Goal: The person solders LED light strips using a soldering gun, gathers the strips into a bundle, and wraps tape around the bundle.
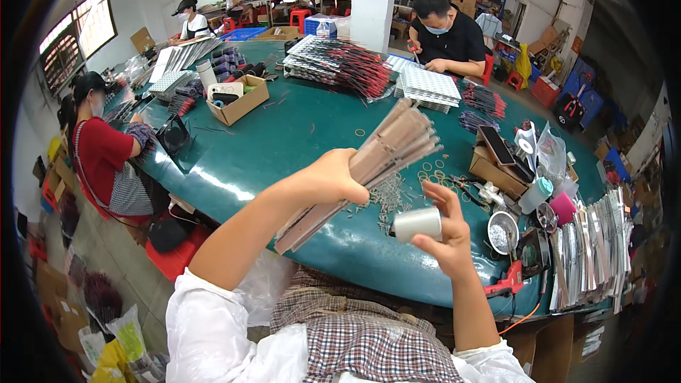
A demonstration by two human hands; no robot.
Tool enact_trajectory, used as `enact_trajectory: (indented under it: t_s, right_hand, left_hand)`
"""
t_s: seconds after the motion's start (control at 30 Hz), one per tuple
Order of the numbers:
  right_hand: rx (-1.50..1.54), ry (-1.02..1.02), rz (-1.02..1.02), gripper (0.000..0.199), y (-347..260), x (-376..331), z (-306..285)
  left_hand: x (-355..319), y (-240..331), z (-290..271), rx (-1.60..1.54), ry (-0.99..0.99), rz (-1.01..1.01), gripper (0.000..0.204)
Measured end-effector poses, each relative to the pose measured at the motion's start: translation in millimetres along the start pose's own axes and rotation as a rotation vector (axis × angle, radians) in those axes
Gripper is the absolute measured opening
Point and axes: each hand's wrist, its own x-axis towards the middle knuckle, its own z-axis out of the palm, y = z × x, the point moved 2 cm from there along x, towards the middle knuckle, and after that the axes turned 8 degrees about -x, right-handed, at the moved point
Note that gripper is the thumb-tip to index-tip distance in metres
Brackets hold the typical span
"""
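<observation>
My left hand (328, 176) is wrapped round the middle of a bundle of long, flat, pale brownish strips (394, 135). The bundle is tilted, with its far end up to the right and its near end down by the table's edge. In my right hand (454, 234) is a white, smooth roll (417, 225), lying sideways between thumb and fingers, apart from the strips. It looks like a roll of clear film, though its kind is not certain. Below and beyond the hands, small metal pieces (381, 200) are scattered on the green table (284, 135), with rubber bands (434, 170) beside them.
To the right are a metal bowl (501, 234), a red glue gun (508, 281) with an orange cord, a cardboard box (489, 164) and upright strips (592, 248). White trays and red-tipped wires (347, 67) are piled farther back. Co-workers (454, 39) sit around the table.
</observation>
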Motion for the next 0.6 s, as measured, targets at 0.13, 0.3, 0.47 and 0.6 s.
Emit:
enact_trajectory:
  t_s: [0.13, 0.3, 0.47, 0.6]
  right_hand:
    - [-0.488, 0.064, -0.292, 0.036, -45.1, 4.0, -4.5]
    - [-0.437, 0.041, -0.223, 0.036, -52.2, 19.1, -8.9]
    - [-0.203, -0.059, 0.133, 0.026, -23.6, 20.1, -28.0]
    - [-0.062, -0.230, 0.319, 0.030, 5.1, 6.8, -44.2]
  left_hand:
    - [27.9, -13.3, 17.1, 0.395, 0.146, 0.111, 0.074]
    - [26.2, -26.6, 65.8, 1.024, 0.300, 0.535, 0.030]
    - [-9.5, -25.1, 85.0, 1.023, -0.070, 0.888, 0.022]
    - [-38.8, -12.4, 69.3, 0.763, -0.262, 0.727, 0.047]
